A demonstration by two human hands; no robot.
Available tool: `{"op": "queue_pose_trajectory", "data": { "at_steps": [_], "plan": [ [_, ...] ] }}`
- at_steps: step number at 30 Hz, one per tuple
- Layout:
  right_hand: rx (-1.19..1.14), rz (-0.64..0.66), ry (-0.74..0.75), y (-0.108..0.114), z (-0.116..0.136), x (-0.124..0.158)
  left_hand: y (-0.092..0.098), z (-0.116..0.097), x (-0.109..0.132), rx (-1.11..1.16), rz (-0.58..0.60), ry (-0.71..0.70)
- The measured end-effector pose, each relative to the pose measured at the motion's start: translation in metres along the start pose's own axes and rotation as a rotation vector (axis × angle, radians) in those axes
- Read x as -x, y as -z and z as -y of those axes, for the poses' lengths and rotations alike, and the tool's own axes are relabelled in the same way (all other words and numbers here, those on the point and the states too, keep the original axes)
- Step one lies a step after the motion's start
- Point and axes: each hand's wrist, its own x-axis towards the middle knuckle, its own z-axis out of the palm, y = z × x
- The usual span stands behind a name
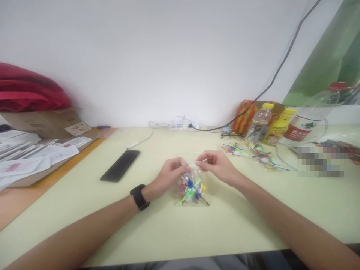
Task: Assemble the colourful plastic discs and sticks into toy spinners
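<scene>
A small clear plastic bag (192, 187) full of colourful plastic pieces, green, blue, red and yellow, rests on the pale yellow table (174, 232) in front of me. My left hand (170, 174), with a black watch on its wrist, pinches the bag's top left edge. My right hand (215, 165) pinches the top right edge. Both hands have fingers closed on the bag's opening.
A black phone (120, 165) lies left of my hands. More bagged colourful pieces (253, 152) lie at the right, before two bottles (260, 123), a yellow bottle (278, 131) and a large clear bottle (306, 122). Papers (33, 153) and a cardboard box (42, 122) sit far left.
</scene>
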Motion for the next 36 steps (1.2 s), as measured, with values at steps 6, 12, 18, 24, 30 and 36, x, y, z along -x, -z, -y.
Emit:
{"op": "queue_pose_trajectory", "data": {
  "at_steps": [6, 12, 18, 24, 30, 36],
  "plan": [
    [-0.027, -0.035, -0.024, 0.004, 0.0, -0.001, 0.007, 0.003, 0.001, 0.026, 0.082, -0.025],
    [-0.059, 0.006, -0.037, 0.007, -0.004, -0.003, 0.014, 0.0, -0.005, 0.03, -0.046, -0.095],
    [-0.122, 0.025, -0.005, 0.01, -0.008, -0.004, 0.026, -0.001, -0.011, 0.017, -0.072, -0.071],
    [-0.25, 0.024, -0.071, 0.014, -0.021, -0.008, 0.037, 0.0, -0.014, 0.039, -0.048, -0.09],
    [-0.332, 0.0, -0.117, 0.014, -0.028, -0.01, 0.041, 0.004, -0.016, 0.058, -0.072, -0.06],
    [-0.286, -0.008, 0.003, 0.011, -0.022, -0.009, 0.037, 0.004, -0.017, 0.091, -0.105, -0.086]
  ]
}}
